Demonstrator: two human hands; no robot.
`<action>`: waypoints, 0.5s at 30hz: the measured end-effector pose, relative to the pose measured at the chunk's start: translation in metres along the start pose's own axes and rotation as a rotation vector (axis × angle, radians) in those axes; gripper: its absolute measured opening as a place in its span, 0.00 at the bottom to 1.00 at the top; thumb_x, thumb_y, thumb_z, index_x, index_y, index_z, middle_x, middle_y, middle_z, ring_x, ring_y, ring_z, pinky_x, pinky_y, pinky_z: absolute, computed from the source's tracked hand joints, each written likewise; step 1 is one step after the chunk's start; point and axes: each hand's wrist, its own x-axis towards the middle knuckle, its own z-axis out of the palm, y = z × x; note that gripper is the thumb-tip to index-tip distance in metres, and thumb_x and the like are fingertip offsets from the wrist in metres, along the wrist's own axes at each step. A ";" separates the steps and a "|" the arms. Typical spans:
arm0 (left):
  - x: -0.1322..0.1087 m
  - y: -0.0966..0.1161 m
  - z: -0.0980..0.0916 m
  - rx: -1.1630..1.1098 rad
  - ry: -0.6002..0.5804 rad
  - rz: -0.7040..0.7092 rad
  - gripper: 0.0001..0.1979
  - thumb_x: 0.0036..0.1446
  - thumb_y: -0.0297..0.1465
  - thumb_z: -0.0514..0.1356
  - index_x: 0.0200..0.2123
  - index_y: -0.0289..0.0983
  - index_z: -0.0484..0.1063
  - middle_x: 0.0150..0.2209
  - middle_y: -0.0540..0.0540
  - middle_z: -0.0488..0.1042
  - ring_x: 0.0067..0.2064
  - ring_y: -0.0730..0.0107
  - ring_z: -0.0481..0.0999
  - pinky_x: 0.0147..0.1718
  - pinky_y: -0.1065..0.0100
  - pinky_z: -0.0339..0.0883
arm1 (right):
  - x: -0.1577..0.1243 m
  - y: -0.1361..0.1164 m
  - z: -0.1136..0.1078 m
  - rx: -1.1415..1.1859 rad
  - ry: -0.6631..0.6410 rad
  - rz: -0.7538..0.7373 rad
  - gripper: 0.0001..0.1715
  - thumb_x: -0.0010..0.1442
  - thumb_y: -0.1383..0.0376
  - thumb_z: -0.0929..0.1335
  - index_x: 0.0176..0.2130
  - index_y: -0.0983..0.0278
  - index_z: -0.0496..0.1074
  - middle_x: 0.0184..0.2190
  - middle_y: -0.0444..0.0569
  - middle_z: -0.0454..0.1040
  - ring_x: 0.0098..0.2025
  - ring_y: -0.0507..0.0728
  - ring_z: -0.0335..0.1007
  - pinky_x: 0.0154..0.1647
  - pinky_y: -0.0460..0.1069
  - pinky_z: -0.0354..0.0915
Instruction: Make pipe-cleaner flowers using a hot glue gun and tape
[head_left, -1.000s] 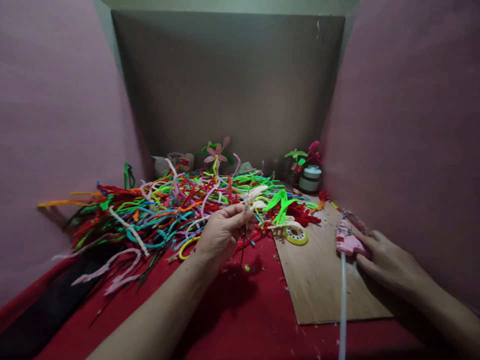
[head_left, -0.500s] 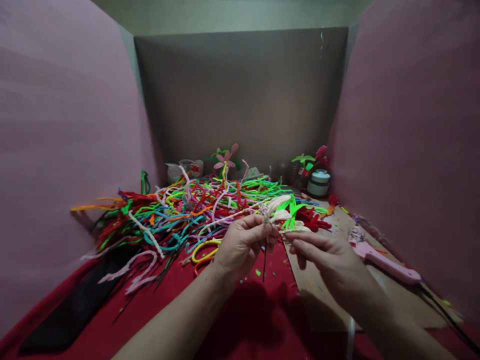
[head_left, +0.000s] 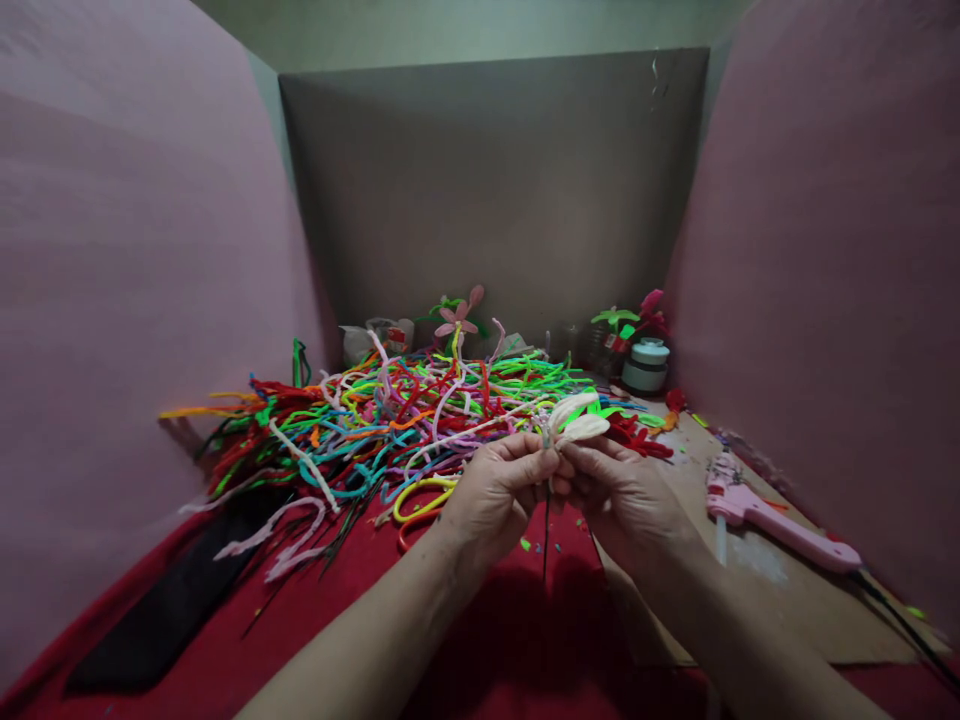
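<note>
My left hand (head_left: 499, 490) and my right hand (head_left: 626, 495) meet at the middle, both pinching a cream pipe-cleaner flower (head_left: 574, 420) just below its looped petals. A thin dark wire stem (head_left: 547, 525) hangs down from between the fingers over the red cloth (head_left: 420, 640). Behind the hands lies a wide heap of coloured pipe cleaners (head_left: 390, 410).
A pink glue gun (head_left: 772, 515) lies on a wooden board (head_left: 810, 610) at the right, its cord trailing to the edge. A white jar (head_left: 646, 365), small pipe-cleaner flowers (head_left: 457, 318) and a plastic bag stand at the back. Cardboard and pink walls enclose three sides. A black strip (head_left: 172, 600) lies front left.
My right hand left the glue gun on the board and came across to the flower, joining the left hand's pinch. The glue gun now lies flat.
</note>
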 end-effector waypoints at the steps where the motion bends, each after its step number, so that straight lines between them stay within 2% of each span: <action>1: 0.000 0.001 0.000 0.010 0.015 0.005 0.09 0.45 0.30 0.66 0.26 0.30 0.72 0.23 0.46 0.72 0.24 0.75 0.70 0.26 0.72 0.62 | 0.000 0.000 -0.001 -0.012 0.017 -0.045 0.07 0.42 0.66 0.74 0.23 0.65 0.73 0.17 0.41 0.67 0.20 0.48 0.59 0.20 0.44 0.55; 5: 0.003 0.005 0.002 0.054 0.110 0.040 0.09 0.41 0.30 0.68 0.25 0.31 0.72 0.26 0.47 0.73 0.27 0.74 0.70 0.29 0.70 0.63 | -0.007 -0.004 -0.005 -0.140 0.120 -0.279 0.05 0.45 0.67 0.73 0.26 0.64 0.74 0.20 0.39 0.66 0.22 0.47 0.55 0.23 0.44 0.54; 7: 0.004 0.006 0.002 0.091 0.144 0.071 0.09 0.40 0.29 0.68 0.23 0.32 0.71 0.24 0.49 0.72 0.25 0.76 0.69 0.28 0.71 0.61 | -0.012 -0.007 -0.005 -0.262 0.141 -0.343 0.03 0.46 0.67 0.73 0.26 0.63 0.74 0.21 0.40 0.67 0.23 0.47 0.55 0.25 0.45 0.54; 11: 0.004 0.004 0.001 0.187 0.164 0.121 0.08 0.41 0.29 0.68 0.21 0.33 0.71 0.21 0.51 0.70 0.23 0.78 0.66 0.28 0.72 0.59 | -0.017 -0.009 0.001 -0.466 0.153 -0.360 0.04 0.47 0.67 0.72 0.23 0.63 0.74 0.19 0.40 0.66 0.23 0.48 0.55 0.26 0.46 0.55; 15: 0.003 0.001 0.000 0.230 0.173 0.115 0.08 0.41 0.29 0.67 0.22 0.33 0.71 0.22 0.50 0.70 0.24 0.77 0.67 0.28 0.71 0.59 | -0.017 -0.009 0.007 -0.525 0.156 -0.354 0.05 0.48 0.66 0.71 0.22 0.63 0.74 0.17 0.39 0.64 0.21 0.48 0.53 0.25 0.46 0.54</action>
